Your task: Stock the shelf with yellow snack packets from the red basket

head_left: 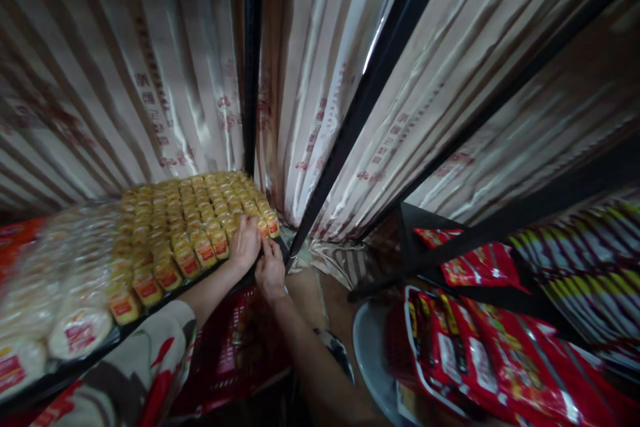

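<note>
Rows of small yellow packaged cakes (205, 250) with red labels stand packed together on a dark shelf (165, 312). My left hand (245, 243) is at the front of these rows near the right end, its fingers curled around a cake there. Just to its right, my right hand (271, 271) has its fingertips pressed together against the front of the same end rows. Between the two hands a red label shows; the exact grip is partly hidden and blurred.
Round white packaged items (80, 333) fill the shelf's left part. Beneath it sits a red basket (225, 373). Black rack posts (345, 100) stand before printed curtains (195, 80). At right are red packets (530, 353) in a basket and a pale basin (367, 347).
</note>
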### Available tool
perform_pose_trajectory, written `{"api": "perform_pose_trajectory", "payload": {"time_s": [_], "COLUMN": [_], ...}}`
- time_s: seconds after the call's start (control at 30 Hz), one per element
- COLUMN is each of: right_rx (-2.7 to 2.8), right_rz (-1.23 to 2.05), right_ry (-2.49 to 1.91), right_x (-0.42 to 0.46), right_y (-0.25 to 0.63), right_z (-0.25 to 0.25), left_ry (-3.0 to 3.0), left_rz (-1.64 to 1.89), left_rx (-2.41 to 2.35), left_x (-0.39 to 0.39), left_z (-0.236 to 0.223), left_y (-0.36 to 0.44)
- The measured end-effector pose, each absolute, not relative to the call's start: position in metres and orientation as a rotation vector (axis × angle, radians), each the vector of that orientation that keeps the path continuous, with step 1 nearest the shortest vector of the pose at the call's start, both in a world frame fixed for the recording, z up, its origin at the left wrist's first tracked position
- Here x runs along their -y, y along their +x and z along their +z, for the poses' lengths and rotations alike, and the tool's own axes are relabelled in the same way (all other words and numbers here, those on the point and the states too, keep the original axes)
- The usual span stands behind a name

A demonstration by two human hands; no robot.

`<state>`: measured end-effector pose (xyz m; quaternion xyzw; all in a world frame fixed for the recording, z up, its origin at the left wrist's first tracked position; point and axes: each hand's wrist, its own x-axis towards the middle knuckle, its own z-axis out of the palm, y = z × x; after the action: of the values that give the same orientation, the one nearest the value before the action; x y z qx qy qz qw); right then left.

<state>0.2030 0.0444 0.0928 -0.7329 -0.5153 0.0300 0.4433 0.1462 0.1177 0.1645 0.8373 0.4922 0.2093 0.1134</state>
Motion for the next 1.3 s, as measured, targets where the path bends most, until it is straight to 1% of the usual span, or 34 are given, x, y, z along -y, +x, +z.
{"api": "perform_pose_trajectory", "payload": {"time_s": [0.23,0.4,0.53,0.67,0.8,0.93,1.13,1.3], "right_rx": [1.292,1.272,1.283,1.309,1.304,1.278,1.286,1.398], "right_rz": [0.059,0.075,0.058,0.049,0.055,0.05,0.068,0.256], "right_ry": [-1.841,-1.879,-1.913,-1.925,-1.854,-1.775,-1.656,-1.751], "right_x": [-0.048,-0.049,-0.049,-0.047,-0.047,-0.045,-0.017,0.023], "right_y": [0.205,0.206,0.206,0.205,0.205,0.207,0.195,0.173], "right_z": [0.089,0.09,0.089,0.085,0.08,0.078,0.083,0.071], "left_ry": [2.496,2.461,2.503,2.509,2.485,2.46,2.426,2.384], "left_rz": [0.702,0.603,0.546,0.564,0.616,0.614,0.624,0.494], "left_rx": [-1.262,-1.28,-1.297,-1.278,-1.224,-1.143,-1.073,-0.979], "left_x": [-0.104,-0.102,-0.104,-0.104,-0.101,-0.094,-0.067,-0.033], "left_z": [0.144,0.132,0.129,0.125,0.123,0.132,0.143,0.124], "left_y": [0.139,0.14,0.141,0.141,0.138,0.132,0.111,0.074]}}
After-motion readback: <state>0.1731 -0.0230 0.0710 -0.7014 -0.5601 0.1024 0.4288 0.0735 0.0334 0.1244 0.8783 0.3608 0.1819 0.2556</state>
